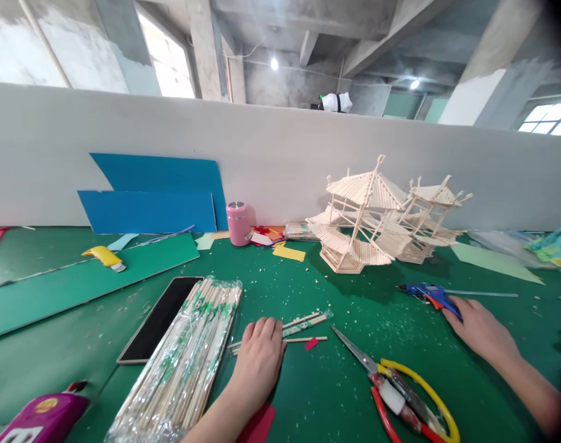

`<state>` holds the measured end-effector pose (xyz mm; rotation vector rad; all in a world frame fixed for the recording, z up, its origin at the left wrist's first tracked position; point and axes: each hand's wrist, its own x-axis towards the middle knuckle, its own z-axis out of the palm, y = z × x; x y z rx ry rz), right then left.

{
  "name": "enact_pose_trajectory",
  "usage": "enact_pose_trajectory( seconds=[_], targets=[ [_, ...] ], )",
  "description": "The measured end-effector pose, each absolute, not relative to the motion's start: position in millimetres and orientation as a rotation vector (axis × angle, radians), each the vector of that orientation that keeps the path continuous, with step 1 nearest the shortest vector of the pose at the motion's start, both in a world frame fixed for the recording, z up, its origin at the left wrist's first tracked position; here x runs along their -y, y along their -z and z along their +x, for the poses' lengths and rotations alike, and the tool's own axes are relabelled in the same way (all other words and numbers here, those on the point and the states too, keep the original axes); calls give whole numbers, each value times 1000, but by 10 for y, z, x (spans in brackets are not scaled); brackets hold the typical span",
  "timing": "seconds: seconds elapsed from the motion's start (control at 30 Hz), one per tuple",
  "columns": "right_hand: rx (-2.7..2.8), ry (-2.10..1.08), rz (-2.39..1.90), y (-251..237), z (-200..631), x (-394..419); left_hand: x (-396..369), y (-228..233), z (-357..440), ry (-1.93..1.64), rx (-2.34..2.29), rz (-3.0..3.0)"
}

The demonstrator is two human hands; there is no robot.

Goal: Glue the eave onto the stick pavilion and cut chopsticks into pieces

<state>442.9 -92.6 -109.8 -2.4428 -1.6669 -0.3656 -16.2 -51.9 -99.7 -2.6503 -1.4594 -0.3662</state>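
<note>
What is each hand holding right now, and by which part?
The right hand grips the blue glue gun at its handle end. The left hand lies flat on loose wooden sticks, pressing rather than holding them.

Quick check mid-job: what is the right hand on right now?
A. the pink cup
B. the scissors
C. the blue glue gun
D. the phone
C: the right hand rests on the handle of the blue glue gun, while the scissors lie untouched nearer the camera and the left hand sits on loose sticks.
</note>
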Motion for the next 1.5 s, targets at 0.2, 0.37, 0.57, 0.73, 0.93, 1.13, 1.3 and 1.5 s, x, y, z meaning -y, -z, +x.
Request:
enact_pose_trajectory(
  seconds=[0.2, 0.37, 0.57, 0.73, 0.93, 1.13, 1.3, 1.5],
  targets=[
    [1816, 38, -2182, 820, 3569, 1384, 490, 972, -161, 343, 1451, -2660],
    [2018, -211, -1954, 1006, 2834, 1952, 494, 961, -165, 323, 1472, -2677],
    [1992, -128, -2013, 1192, 2801, 2001, 501, 941, -189, 367, 1515, -2695],
    [1948, -118, -2104, 1081, 3043, 1728, 520, 927, -230, 419, 1514, -2716],
    [2033, 106, -2165, 887, 3317, 1395, 515, 902, -244, 457, 1515, -2738],
    [2161, 41, -1715, 583, 2419, 1003, 529, 903, -241, 717, 1482, -2725],
    [2355, -123, -1424, 728, 1722, 550, 549, 763, -295, 1514, 1390, -2464],
    [2392, -192, -1424, 920, 1612, 340, 537, 456, -476, 1746, 1501, -2121]
  ],
)
